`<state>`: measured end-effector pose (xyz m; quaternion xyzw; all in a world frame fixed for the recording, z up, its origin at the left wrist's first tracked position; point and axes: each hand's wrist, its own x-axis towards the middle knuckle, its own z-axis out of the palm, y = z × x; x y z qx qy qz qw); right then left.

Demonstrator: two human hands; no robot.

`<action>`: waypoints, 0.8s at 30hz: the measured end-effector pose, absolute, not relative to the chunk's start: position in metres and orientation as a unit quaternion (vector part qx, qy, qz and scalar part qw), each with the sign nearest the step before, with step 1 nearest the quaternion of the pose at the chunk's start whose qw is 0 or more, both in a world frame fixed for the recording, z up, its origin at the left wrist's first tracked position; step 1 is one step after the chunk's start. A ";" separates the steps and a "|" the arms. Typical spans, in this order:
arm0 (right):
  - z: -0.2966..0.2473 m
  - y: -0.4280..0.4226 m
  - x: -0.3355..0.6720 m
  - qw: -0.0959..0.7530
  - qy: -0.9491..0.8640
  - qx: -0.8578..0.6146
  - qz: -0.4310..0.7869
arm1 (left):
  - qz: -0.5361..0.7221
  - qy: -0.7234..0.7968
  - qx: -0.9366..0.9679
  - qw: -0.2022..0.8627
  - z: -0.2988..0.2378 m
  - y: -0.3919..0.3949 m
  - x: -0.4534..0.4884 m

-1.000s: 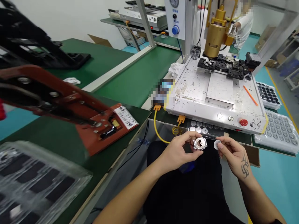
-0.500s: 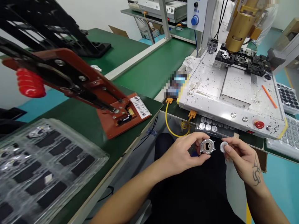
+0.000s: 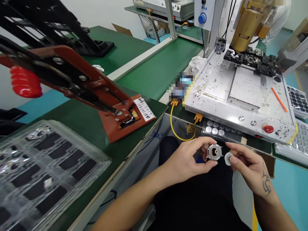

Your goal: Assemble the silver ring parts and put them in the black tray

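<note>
My left hand (image 3: 190,157) pinches a silver watch case (image 3: 214,152) by its edge between thumb and fingers. The round case faces up, and a dark shape shows in its middle. Just to its right, my right hand (image 3: 250,165) grips a small round white disc (image 3: 228,158) with thumb and fingers. The disc has faint printing on it and is apart from the case. Both hands are above my lap. Behind them, a sheet of round silver stickers (image 3: 215,131) lies at the bench edge under the front of a press machine (image 3: 216,96).
A red-brown toggle press (image 3: 125,118) with a red handle (image 3: 26,81) stands on the green bench at left. Near it lies a clear tray (image 3: 101,157) of parts. A yellow cable (image 3: 172,125) loops below the machine. Trays of round parts (image 3: 298,99) are at far right.
The white disc has shifted slightly down and left, and its face has turned in my right fingers. My left hand keeps the watch case almost in place. The camera view has shifted a little.
</note>
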<state>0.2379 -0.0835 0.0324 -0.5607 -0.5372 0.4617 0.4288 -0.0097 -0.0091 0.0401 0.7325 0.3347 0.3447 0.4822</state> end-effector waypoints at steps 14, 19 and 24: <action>0.040 -0.086 0.233 0.393 -0.629 -0.528 0.414 | 0.342 0.335 0.687 0.546 0.044 -0.012 -0.007; 0.040 -0.087 0.234 0.389 -0.635 -0.525 0.413 | 0.338 0.338 0.675 0.561 0.047 -0.013 -0.007; 0.041 -0.088 0.233 0.390 -0.638 -0.520 0.414 | 0.335 0.337 0.674 0.565 0.047 -0.012 -0.007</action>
